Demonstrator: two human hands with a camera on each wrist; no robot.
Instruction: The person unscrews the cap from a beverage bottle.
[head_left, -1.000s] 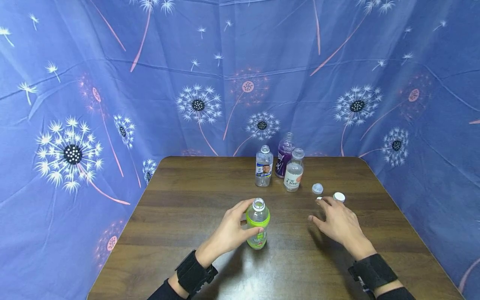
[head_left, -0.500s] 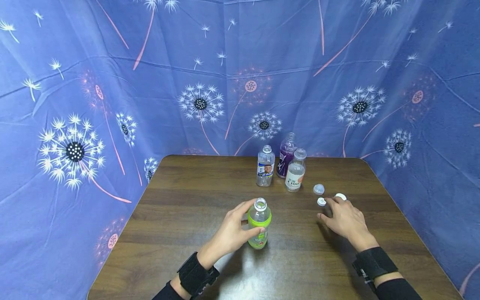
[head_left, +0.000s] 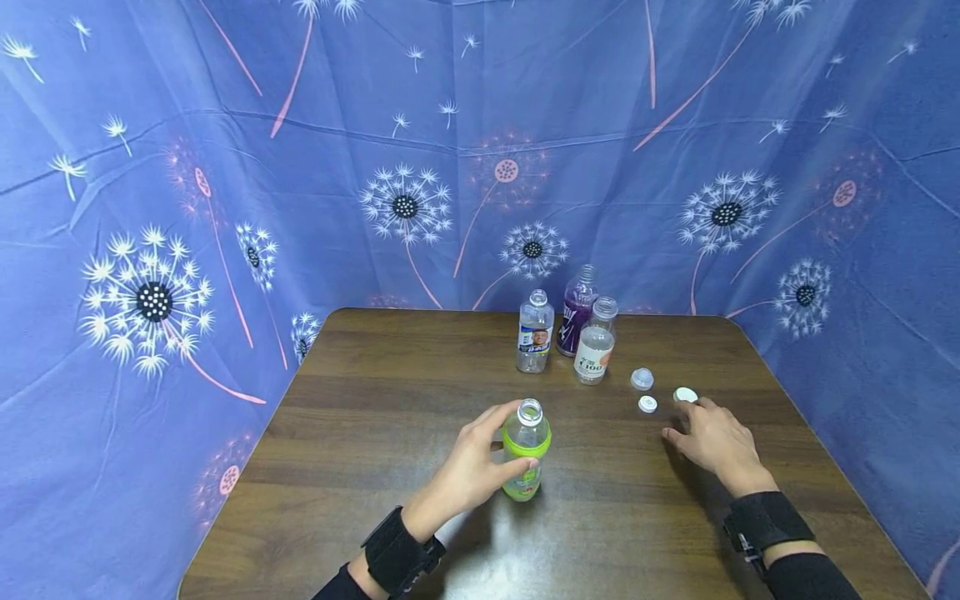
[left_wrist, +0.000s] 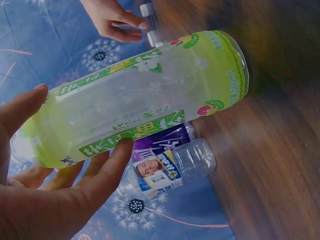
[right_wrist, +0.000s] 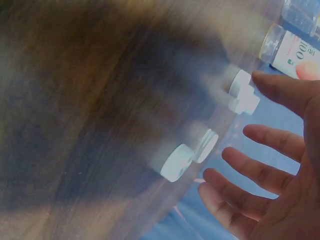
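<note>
My left hand (head_left: pixel 471 468) grips an uncapped clear bottle (head_left: pixel 528 435) with a lime-green label, which stands upright in the head view. Thumb and fingers lie on opposite sides of it; the left wrist view shows the printed label (left_wrist: pixel 145 95) up close. At the right, my right hand (head_left: pixel 718 440) hovers low over the table with its fingers spread and nothing held. Its fingertips are right at a wide white cap (head_left: pixel 685 395). To their left lie a small white cap (head_left: pixel 647 404) and a translucent domed cap (head_left: pixel 642 379). The right wrist view shows several caps, one at the thumb tip.
Behind the hands stand three uncapped bottles: a clear one with a face on its label (head_left: pixel 535 337), a purple one (head_left: pixel 576 321), and a clear one with a white label (head_left: pixel 595 350). The brown table (head_left: pixel 375 400) meets a blue dandelion-print cloth (head_left: pixel 300 183).
My right hand has moved right, off the small white cap, which now shows fully, toward the wide cap. The left hand stays on the green-labelled bottle; the head view has shifted slightly.
</note>
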